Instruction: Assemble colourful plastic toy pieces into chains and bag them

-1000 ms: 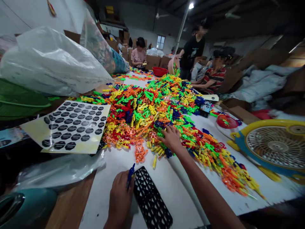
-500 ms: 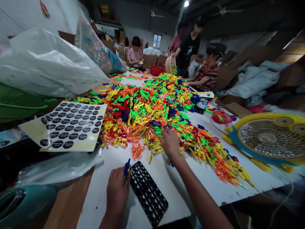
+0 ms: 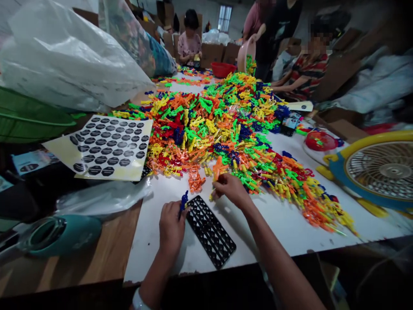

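Note:
My left hand (image 3: 172,226) is closed around a small blue plastic toy (image 3: 183,203), which sticks up above the fingers beside the upper left corner of a black plastic tray (image 3: 211,232). Rows of small hollows cover this tray, lying at a slant on the white tabletop. Between the fingers of my right hand (image 3: 230,189) is a small orange plastic toy (image 3: 218,167), raised at the near edge of a big heap of toys (image 3: 206,129). The heap mixes orange, yellow, green, red and blue pieces, whose exact shape is hard to make out.
Sheets of black octagonal stickers (image 3: 112,148) lie at the left, above a clear plastic bag (image 3: 106,198) and a teal jar (image 3: 64,234). A yellow and blue fan (image 3: 380,172) stands right. Across the table, a person tips a pink basin (image 3: 245,54) near a red basin (image 3: 222,69).
My right hand has drawn back from the heap toward me and lifted an orange toy. My left hand keeps the blue toy beside the tray. The view has tilted down.

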Demonstrator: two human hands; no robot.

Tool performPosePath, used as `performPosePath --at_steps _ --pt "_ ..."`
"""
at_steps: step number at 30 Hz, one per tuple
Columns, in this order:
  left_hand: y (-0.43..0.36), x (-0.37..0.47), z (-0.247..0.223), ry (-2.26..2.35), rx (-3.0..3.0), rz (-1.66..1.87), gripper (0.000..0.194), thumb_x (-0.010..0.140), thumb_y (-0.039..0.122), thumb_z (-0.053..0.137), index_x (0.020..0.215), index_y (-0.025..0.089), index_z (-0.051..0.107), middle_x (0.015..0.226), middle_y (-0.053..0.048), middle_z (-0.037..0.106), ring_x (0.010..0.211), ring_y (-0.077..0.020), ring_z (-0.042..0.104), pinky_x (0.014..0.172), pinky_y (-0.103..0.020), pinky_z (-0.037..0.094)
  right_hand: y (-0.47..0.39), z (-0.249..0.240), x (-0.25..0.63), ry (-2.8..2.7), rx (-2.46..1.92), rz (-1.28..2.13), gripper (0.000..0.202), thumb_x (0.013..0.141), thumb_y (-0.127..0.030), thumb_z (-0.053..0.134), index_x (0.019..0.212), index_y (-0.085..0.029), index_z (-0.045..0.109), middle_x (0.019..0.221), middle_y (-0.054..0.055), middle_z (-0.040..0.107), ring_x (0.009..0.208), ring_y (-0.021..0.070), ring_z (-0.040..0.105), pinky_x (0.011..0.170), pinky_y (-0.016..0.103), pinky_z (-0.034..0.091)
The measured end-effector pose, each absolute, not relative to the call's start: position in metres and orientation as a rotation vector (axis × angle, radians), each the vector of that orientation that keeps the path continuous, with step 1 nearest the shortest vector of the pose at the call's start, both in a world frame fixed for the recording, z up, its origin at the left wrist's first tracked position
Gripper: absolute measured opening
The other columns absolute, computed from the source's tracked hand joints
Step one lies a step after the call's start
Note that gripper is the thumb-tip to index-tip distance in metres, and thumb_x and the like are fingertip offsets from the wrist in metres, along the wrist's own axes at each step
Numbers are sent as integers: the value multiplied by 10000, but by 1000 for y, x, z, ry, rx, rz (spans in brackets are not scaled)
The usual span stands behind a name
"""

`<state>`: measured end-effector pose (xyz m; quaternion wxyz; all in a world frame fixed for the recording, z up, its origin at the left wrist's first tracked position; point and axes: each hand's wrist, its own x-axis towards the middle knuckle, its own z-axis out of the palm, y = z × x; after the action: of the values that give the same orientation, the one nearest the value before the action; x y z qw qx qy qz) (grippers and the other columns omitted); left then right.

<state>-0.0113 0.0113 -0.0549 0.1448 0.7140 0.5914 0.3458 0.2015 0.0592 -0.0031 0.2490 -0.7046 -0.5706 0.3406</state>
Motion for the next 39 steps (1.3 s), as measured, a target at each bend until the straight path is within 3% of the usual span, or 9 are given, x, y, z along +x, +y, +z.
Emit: performPosePath --at_steps 3,5,14,22,25,27,30,33,39 --pt "12 -11 -54 1704 2065 977 225 898 371 515 903 176 626 800 -56 613 831 -245 532 754 -364 460 35 -20 175 -1310 -1442 1364 205 797 -349 601 901 -175 570 684 19 709 545 158 665 509 238 513" --pt "12 -11 -53 1706 2075 965 217 897 363 516 921 177 625 802 -54 611 831 -244 529 750 -358 457 29 -31 159 -1237 -1312 1407 236 741 -347 649 893 -196 549 699 -10 681 512 148 636 461 232 482" --pt "10 -12 -51 1750 2091 917 158 880 251 454 850 193 598 801 -58 605 835 -245 541 742 -350 463 21 -32 119 -1639 -1813 614 93 741 -156 597 825 -185 568 792 16 618 667 151 554 601 242 390" --pt "11 -17 -51 1713 2028 922 303 844 466 456 842 204 608 811 -78 640 850 -275 580 780 -416 496 14 -16 170 -1664 -1614 710 87 823 -148 563 864 -205 614 865 8 669 745 143 619 691 232 450" --pt "8 -32 -39 1629 1866 960 300 822 403 461 991 209 616 964 -74 676 899 -245 627 771 -373 516 15 2 222 -1504 -1783 511 112 877 -202 513 890 -200 625 880 18 677 672 135 624 650 234 458" --pt "12 -40 -19 1641 1712 1030 334 842 372 441 1101 227 594 1088 -60 672 954 -218 642 757 -329 519 23 17 250 -1475 -1954 297 149 902 -230 493 903 -193 637 926 42 685 770 162 650 702 250 463" --pt "30 -35 20 1665 1668 1185 357 861 462 477 1119 250 603 1148 -37 660 1071 -213 609 908 -331 476 47 32 273 -1492 -2354 55 203 913 -313 517 921 -156 646 1014 121 683 941 243 653 770 301 461" --pt "50 -13 47 1391 1845 953 443 886 538 418 1130 229 622 1194 -53 659 1132 -222 587 997 -351 429 67 35 276 -1486 -2613 37 274 866 -309 600 1041 -98 605 996 179 688 949 292 664 747 324 473" --pt "58 11 38 1215 1883 663 496 922 566 325 1050 221 659 1031 -66 726 1003 -239 653 928 -377 477 47 26 280 -1357 -2480 32 304 847 -169 562 1135 -80 521 1036 202 674 950 279 669 760 330 499"
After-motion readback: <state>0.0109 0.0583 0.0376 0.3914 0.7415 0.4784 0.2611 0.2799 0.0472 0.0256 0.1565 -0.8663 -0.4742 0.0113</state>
